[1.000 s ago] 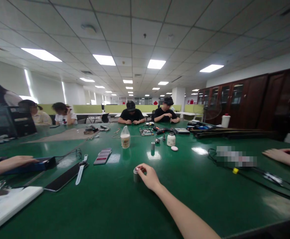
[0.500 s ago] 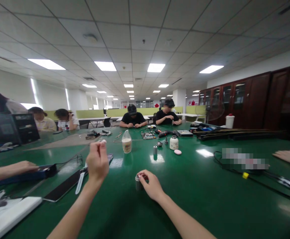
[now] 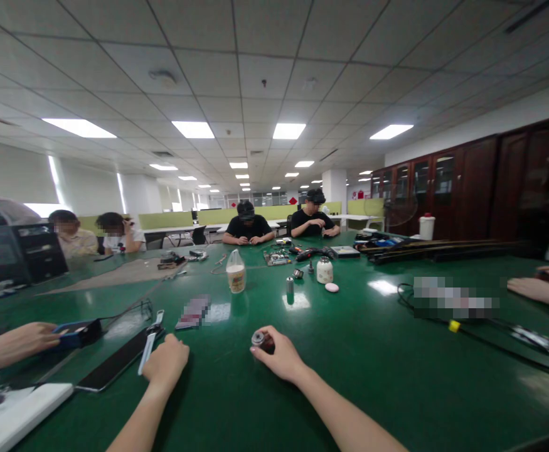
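Note:
My right hand (image 3: 281,355) is wrapped round a short metal cylinder (image 3: 258,339) near the middle of the green table. The cylinder's round top, with a dark centre, faces up and toward me; my fingers hide much of its side. My left hand (image 3: 167,361) is low over the table on the left, with curled fingers turned away from me. It is right beside a tool with pale handles (image 3: 147,353), partly covering it. Whether it touches the tool, or what its fingers hold, is hidden. Further off stands a second metal cylinder (image 3: 290,290).
A black flat panel (image 3: 114,361) lies left of the tool. Beyond are a bagged cup (image 3: 236,276), a white jar (image 3: 324,271), a pink lid (image 3: 331,287) and a circuit board (image 3: 277,258). Another person's hand (image 3: 24,342) is at far left, another's hand (image 3: 533,289) at right.
My left hand has come down from a raised pinch on a small white thing to beside the pale-handled tool. My right hand has closed further round the cylinder, whose top now tilts toward me.

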`<action>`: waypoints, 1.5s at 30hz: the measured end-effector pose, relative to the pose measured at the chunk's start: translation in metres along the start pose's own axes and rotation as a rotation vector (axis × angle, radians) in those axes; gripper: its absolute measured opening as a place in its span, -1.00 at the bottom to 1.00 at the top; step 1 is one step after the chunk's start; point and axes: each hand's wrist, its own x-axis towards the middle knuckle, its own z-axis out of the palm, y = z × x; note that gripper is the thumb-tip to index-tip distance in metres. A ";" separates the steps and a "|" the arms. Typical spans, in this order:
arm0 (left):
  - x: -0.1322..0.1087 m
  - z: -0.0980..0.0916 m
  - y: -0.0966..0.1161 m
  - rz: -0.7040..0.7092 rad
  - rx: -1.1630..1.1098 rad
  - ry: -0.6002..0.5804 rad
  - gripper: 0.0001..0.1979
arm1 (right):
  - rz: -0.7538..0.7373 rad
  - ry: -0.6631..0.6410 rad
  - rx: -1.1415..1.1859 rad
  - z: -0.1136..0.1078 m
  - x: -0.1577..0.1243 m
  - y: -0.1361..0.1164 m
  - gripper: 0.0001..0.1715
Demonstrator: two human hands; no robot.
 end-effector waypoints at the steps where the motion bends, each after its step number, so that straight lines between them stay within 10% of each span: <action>1: 0.000 0.000 0.000 0.007 0.008 0.000 -0.68 | 0.003 -0.005 0.003 0.000 0.000 0.001 -0.66; 7: -0.027 -0.013 0.036 0.326 -0.033 0.166 -0.59 | 0.025 -0.008 0.034 0.001 0.003 0.007 -0.64; 13: -0.089 0.009 0.098 0.859 -0.596 -0.087 -0.70 | -0.002 -0.026 0.084 0.004 0.009 0.013 -0.71; 23: -0.087 0.010 0.094 0.716 -0.746 -0.293 -0.66 | 0.001 -0.052 0.119 0.000 0.007 0.011 -0.69; 31: -0.057 0.014 0.083 0.636 -0.633 0.056 -0.62 | 0.020 -0.058 0.088 0.000 0.009 0.013 -0.63; 45: -0.049 0.039 0.062 0.644 -0.347 -0.020 -0.75 | 0.012 -0.085 0.096 -0.001 0.010 0.019 -0.57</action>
